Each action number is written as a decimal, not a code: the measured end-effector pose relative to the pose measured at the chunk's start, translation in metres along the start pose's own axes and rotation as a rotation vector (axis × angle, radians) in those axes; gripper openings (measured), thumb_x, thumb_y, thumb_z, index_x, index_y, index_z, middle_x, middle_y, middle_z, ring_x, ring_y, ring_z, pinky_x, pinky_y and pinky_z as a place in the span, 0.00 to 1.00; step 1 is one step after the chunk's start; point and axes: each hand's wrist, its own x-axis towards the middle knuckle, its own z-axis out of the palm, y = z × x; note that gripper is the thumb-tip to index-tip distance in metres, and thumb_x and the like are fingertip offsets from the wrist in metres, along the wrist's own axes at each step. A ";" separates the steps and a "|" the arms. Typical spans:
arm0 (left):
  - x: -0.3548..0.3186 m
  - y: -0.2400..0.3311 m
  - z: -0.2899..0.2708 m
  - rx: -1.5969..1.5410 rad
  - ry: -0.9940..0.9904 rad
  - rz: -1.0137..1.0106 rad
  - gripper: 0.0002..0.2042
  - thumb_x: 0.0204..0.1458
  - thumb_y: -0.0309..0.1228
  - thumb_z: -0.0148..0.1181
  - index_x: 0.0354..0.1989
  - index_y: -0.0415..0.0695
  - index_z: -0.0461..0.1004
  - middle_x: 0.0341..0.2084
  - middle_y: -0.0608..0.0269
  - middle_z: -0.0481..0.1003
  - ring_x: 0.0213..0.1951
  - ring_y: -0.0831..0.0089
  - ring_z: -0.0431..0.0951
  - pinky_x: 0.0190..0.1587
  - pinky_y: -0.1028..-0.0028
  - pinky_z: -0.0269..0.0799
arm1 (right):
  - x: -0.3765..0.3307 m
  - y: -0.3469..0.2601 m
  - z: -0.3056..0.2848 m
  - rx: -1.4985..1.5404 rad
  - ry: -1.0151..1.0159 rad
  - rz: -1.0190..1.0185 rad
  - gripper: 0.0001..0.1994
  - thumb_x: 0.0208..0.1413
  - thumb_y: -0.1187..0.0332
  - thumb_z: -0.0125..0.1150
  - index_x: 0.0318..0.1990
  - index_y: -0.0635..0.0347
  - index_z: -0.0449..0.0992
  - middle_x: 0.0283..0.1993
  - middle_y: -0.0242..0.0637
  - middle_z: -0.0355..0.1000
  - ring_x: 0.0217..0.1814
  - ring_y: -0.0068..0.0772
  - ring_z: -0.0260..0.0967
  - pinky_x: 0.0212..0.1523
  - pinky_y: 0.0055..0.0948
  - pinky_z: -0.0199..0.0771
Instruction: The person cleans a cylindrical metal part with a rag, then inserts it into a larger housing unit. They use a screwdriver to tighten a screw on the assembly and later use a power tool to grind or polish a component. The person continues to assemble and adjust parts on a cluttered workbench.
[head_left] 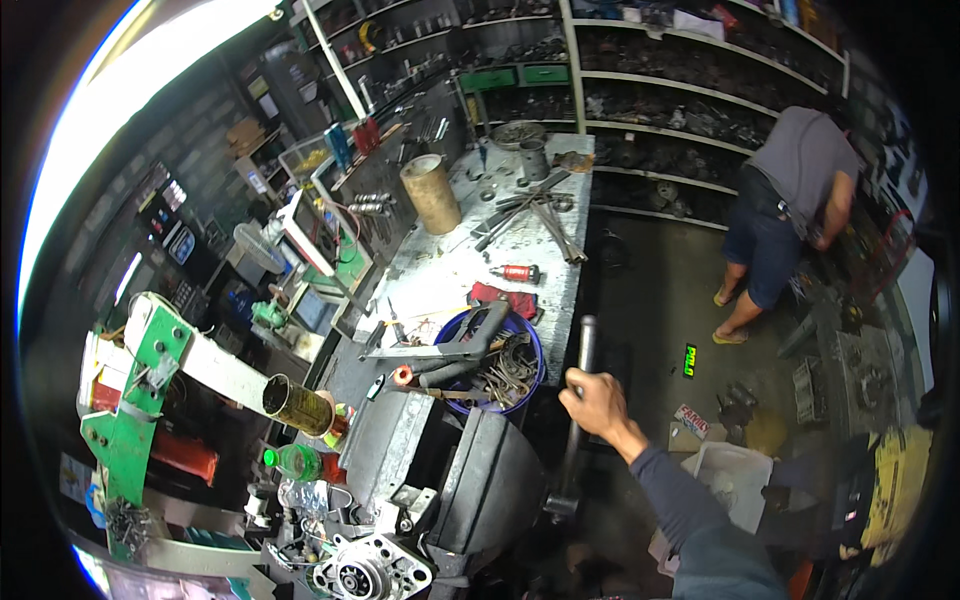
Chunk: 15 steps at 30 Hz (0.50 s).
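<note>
My right hand [598,402] is wrapped around the long metal handle bar [588,350] of a large bench vise [490,485]. The bar stands roughly upright in the picture, on the vise's right side. A dark gap shows between the vise jaws. Close to the near end of the jaws lies a grey metal housing with a small toothed gear [355,580]; whether it touches the vise, I cannot tell. Beyond the vise, a hacksaw [488,335] rests across a blue basin [540,365] filled with metal pieces. My left hand is out of the picture.
On the workbench [420,265] are a red bottle [515,273], a red cloth [520,302], a tan cylinder [430,195] and several metal rods. A green bottle [295,462] stands left of the vise. At the right, a person [790,190] bends over parts near a white bin [735,480].
</note>
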 end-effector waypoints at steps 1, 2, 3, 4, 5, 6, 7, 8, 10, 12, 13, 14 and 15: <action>-0.003 -0.001 0.001 0.043 -0.016 0.002 0.53 0.29 0.43 0.84 0.68 0.35 0.65 0.62 0.44 0.72 0.62 0.51 0.74 0.69 0.53 0.65 | -0.002 0.003 0.003 0.068 -0.015 0.119 0.08 0.53 0.65 0.60 0.28 0.59 0.73 0.25 0.52 0.74 0.33 0.60 0.77 0.34 0.52 0.71; -0.009 0.000 0.003 -0.163 0.084 -0.169 0.59 0.25 0.43 0.86 0.71 0.35 0.60 0.64 0.44 0.70 0.63 0.52 0.73 0.70 0.54 0.63 | -0.002 0.007 0.005 0.072 -0.060 0.177 0.09 0.54 0.63 0.60 0.30 0.58 0.75 0.26 0.52 0.75 0.35 0.60 0.77 0.37 0.53 0.73; -0.012 0.000 0.004 -0.169 0.028 -0.140 0.49 0.43 0.47 0.79 0.71 0.35 0.61 0.65 0.44 0.68 0.63 0.51 0.73 0.70 0.52 0.64 | -0.002 0.011 0.008 -0.005 -0.140 0.324 0.09 0.54 0.61 0.60 0.32 0.57 0.76 0.27 0.53 0.76 0.36 0.60 0.77 0.40 0.54 0.75; -0.015 -0.002 0.005 -0.135 0.000 -0.119 0.46 0.44 0.45 0.77 0.70 0.36 0.62 0.64 0.45 0.69 0.63 0.52 0.74 0.70 0.53 0.64 | -0.003 0.014 0.008 -0.049 -0.102 0.218 0.10 0.54 0.61 0.60 0.32 0.57 0.76 0.28 0.52 0.77 0.37 0.60 0.78 0.41 0.53 0.75; -0.017 -0.003 0.005 -0.064 -0.006 -0.100 0.44 0.45 0.44 0.76 0.69 0.36 0.64 0.63 0.46 0.71 0.62 0.52 0.74 0.70 0.53 0.64 | -0.002 0.018 0.010 -0.056 -0.135 0.201 0.09 0.55 0.61 0.60 0.32 0.57 0.76 0.29 0.52 0.78 0.38 0.61 0.78 0.41 0.54 0.76; -0.017 -0.005 0.004 0.020 -0.017 -0.093 0.41 0.46 0.43 0.74 0.68 0.37 0.65 0.62 0.47 0.72 0.62 0.53 0.75 0.70 0.54 0.64 | -0.003 0.021 0.011 -0.004 -0.167 0.248 0.09 0.55 0.61 0.60 0.32 0.57 0.76 0.29 0.52 0.78 0.38 0.62 0.78 0.41 0.54 0.76; -0.018 -0.007 0.003 0.128 -0.029 -0.068 0.39 0.47 0.41 0.72 0.67 0.37 0.67 0.61 0.48 0.73 0.61 0.54 0.75 0.70 0.55 0.64 | -0.001 0.024 0.012 0.049 -0.185 0.276 0.09 0.55 0.62 0.60 0.32 0.56 0.76 0.30 0.53 0.78 0.38 0.62 0.78 0.40 0.54 0.76; -0.017 -0.010 0.000 0.266 -0.049 -0.015 0.36 0.48 0.40 0.70 0.66 0.38 0.68 0.61 0.49 0.74 0.61 0.55 0.76 0.70 0.56 0.64 | -0.001 0.028 0.015 0.028 -0.148 0.263 0.08 0.55 0.62 0.60 0.32 0.56 0.76 0.29 0.53 0.77 0.37 0.63 0.78 0.39 0.54 0.75; -0.016 -0.013 -0.005 0.640 -0.111 0.172 0.32 0.50 0.37 0.67 0.64 0.39 0.71 0.59 0.51 0.76 0.60 0.57 0.77 0.70 0.57 0.64 | 0.001 0.033 0.020 -0.032 -0.111 0.177 0.08 0.54 0.62 0.61 0.31 0.56 0.76 0.30 0.54 0.76 0.38 0.64 0.77 0.38 0.53 0.75; -0.017 -0.012 -0.011 0.301 -0.228 -0.027 0.29 0.57 0.37 0.60 0.66 0.39 0.68 0.59 0.52 0.76 0.59 0.60 0.77 0.69 0.59 0.65 | -0.001 0.037 0.023 -0.043 -0.136 0.143 0.09 0.55 0.63 0.60 0.30 0.59 0.74 0.30 0.54 0.75 0.36 0.63 0.76 0.36 0.52 0.73; -0.016 -0.010 -0.013 -0.239 -0.201 -0.278 0.28 0.63 0.39 0.54 0.69 0.38 0.64 0.59 0.52 0.75 0.60 0.62 0.76 0.68 0.60 0.67 | -0.004 0.039 0.024 0.029 -0.131 0.187 0.09 0.56 0.63 0.59 0.31 0.59 0.73 0.30 0.53 0.75 0.36 0.63 0.75 0.34 0.50 0.72; -0.017 -0.007 -0.013 -0.621 -0.092 -0.496 0.28 0.69 0.40 0.48 0.72 0.37 0.59 0.60 0.52 0.74 0.60 0.64 0.75 0.67 0.61 0.69 | -0.005 0.040 0.026 0.053 -0.120 0.164 0.10 0.56 0.62 0.59 0.32 0.59 0.74 0.30 0.53 0.75 0.35 0.62 0.75 0.35 0.50 0.72; -0.015 -0.004 -0.013 -0.606 -0.055 -0.518 0.28 0.69 0.40 0.50 0.72 0.37 0.59 0.61 0.52 0.73 0.60 0.64 0.75 0.67 0.61 0.69 | -0.006 0.041 0.026 0.020 -0.074 0.214 0.10 0.57 0.61 0.58 0.32 0.59 0.74 0.30 0.52 0.74 0.35 0.62 0.75 0.35 0.50 0.71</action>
